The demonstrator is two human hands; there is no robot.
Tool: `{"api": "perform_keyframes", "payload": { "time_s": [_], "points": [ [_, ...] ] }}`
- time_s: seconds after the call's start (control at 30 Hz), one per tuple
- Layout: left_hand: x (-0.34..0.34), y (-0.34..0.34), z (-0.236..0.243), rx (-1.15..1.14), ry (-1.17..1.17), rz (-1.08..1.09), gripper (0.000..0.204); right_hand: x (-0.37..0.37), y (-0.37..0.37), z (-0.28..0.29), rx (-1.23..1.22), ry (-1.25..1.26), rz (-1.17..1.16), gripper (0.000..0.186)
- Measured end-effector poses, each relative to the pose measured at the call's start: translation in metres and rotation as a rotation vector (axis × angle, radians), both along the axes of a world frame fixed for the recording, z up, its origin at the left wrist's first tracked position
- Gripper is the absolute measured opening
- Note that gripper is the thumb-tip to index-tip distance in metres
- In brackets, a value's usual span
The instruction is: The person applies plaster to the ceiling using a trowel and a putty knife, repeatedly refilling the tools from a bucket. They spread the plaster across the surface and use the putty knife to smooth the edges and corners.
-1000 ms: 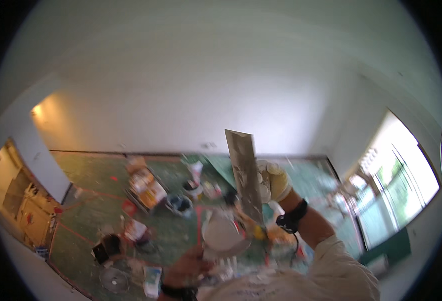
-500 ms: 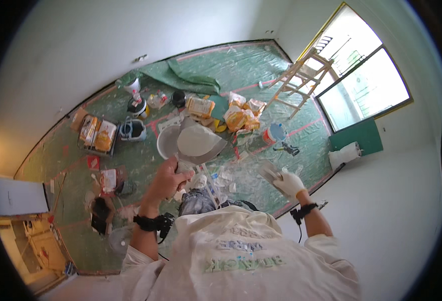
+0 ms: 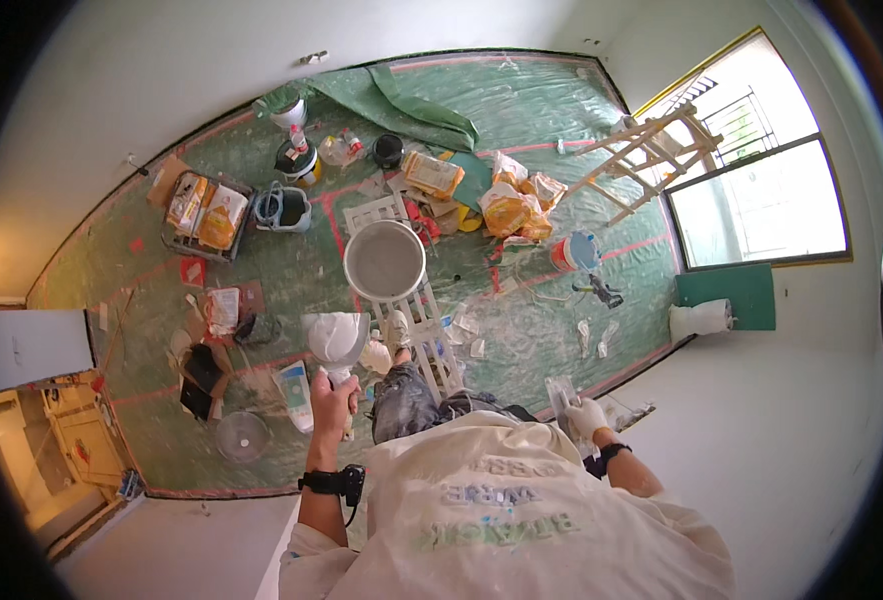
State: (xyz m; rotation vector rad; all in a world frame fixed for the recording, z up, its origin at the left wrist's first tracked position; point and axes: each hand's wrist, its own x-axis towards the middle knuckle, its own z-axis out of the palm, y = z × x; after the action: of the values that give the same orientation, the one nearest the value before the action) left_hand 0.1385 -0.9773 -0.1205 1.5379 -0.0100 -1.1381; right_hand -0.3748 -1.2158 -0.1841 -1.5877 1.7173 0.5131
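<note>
My bare left hand (image 3: 333, 402) is closed round the handle of a broad putty knife (image 3: 363, 336). A white mound of putty (image 3: 336, 336) sits on its blade. Just beyond the blade stands a large pale bucket (image 3: 386, 262), its inside grey-white, on a white slatted platform (image 3: 433, 345). Off to the right, my right hand (image 3: 589, 418), in a white glove, grips a flat plastering trowel (image 3: 562, 396). That trowel is apart from the bucket, near the right wall. What lies under its blade cannot be made out.
Green sheeting (image 3: 541, 330) covers the floor. Orange-and-white bags (image 3: 511, 205) lie beyond the bucket. A wooden stepladder (image 3: 651, 160) stands by the window. A blue-topped bucket (image 3: 576, 253) is at the right; a bluish bucket (image 3: 283, 208) and a crate of bags (image 3: 206, 215) are leftward.
My left hand has drawn the putty knife from over the bucket toward me and left, uncovering the bucket's opening. My right hand with the trowel sits lower in view. The view has shifted.
</note>
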Motion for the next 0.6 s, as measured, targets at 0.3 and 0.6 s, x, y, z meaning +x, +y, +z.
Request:
{"api": "perform_keyframes", "payload": {
  "time_s": [0.3,0.6],
  "points": [
    [0.061,-0.043,-0.041,0.153,-0.181,0.053,0.019,0.327,-0.173,-0.018,-0.009,-0.197,0.847,0.040],
    [0.027,-0.030,-0.199,0.257,0.037,0.417,0.028,0.609,-0.190,-0.383,0.018,-0.122,1.941,0.024]
  ]
}}
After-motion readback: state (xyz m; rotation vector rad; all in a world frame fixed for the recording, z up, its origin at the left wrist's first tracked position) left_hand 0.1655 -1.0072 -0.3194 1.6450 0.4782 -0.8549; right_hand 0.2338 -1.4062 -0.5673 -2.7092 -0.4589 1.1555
